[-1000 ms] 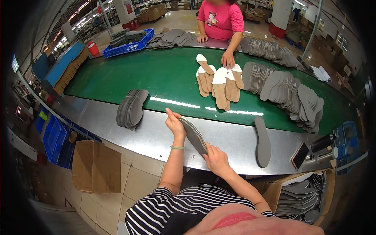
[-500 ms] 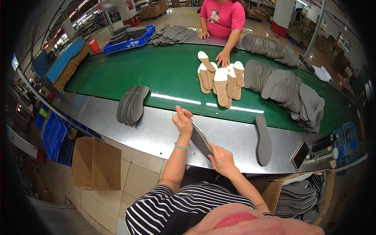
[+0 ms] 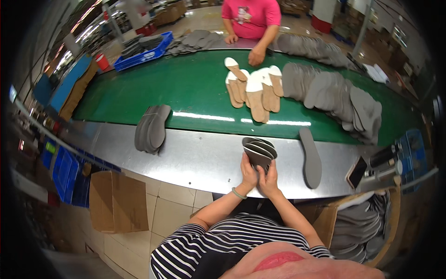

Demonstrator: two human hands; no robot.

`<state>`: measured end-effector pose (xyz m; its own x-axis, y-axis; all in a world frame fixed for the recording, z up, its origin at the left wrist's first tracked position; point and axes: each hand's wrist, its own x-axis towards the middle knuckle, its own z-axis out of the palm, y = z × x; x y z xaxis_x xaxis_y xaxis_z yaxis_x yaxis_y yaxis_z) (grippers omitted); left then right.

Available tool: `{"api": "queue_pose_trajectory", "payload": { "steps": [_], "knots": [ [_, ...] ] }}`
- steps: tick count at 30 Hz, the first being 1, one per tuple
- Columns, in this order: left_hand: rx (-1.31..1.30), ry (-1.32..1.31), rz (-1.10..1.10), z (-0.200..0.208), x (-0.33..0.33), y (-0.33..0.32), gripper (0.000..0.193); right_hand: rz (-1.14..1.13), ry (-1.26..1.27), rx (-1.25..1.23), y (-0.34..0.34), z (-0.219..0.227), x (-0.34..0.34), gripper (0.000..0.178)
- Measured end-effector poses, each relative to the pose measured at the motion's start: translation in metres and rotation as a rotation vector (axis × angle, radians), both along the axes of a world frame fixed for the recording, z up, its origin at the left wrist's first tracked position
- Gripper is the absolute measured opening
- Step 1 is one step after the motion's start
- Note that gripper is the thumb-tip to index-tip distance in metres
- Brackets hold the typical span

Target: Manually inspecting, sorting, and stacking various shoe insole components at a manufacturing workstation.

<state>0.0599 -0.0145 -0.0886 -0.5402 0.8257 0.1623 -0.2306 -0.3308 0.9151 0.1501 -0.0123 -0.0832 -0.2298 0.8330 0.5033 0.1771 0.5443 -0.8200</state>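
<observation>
Several grey insoles [image 3: 260, 152] stand in a small, fanned bundle above the metal table edge [image 3: 209, 160]. My left hand [image 3: 249, 174] closes on the bundle's left side, and my right hand [image 3: 268, 179] grips its right side; both hold the lower end. A single grey insole [image 3: 310, 160] lies flat on the metal to the right of my hands. On the left, a stack of grey insoles [image 3: 152, 129] rests across the metal strip and the belt's edge.
Across the green belt [image 3: 195, 88] lie tan insoles with white ends [image 3: 257, 97] and long grey insole rows [image 3: 325, 93]. A person in pink [image 3: 253, 18] stands opposite. A phone [image 3: 356, 172] lies at the right; an insole-filled carton [image 3: 357, 223] and an open carton [image 3: 118, 202] stand below.
My hands have come together and moved right, turning the insoles from a slanted edge-on hold to an upright, fanned bundle. The other person's hand has drawn back from the tan insoles.
</observation>
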Motion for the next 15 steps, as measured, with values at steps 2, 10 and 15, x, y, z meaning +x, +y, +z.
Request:
{"api": "queue_pose_trajectory", "payload": {
  "steps": [2, 10, 15],
  "knots": [
    [-0.048, 0.122, -0.038, -0.029, -0.005, 0.007, 0.052, -0.044, -0.011, -0.025, -0.008, -0.018, -0.003, 0.045],
    [-0.102, -0.192, -0.389, 0.004, -0.004, -0.001, 0.064, -0.053, -0.047, -0.043, 0.010, -0.011, 0.005, 0.050],
    [-0.160, -0.060, -0.444, 0.009, -0.019, -0.014, 0.051, 0.115, 0.146, -0.456, 0.028, 0.016, 0.029, 0.045]
  ]
}}
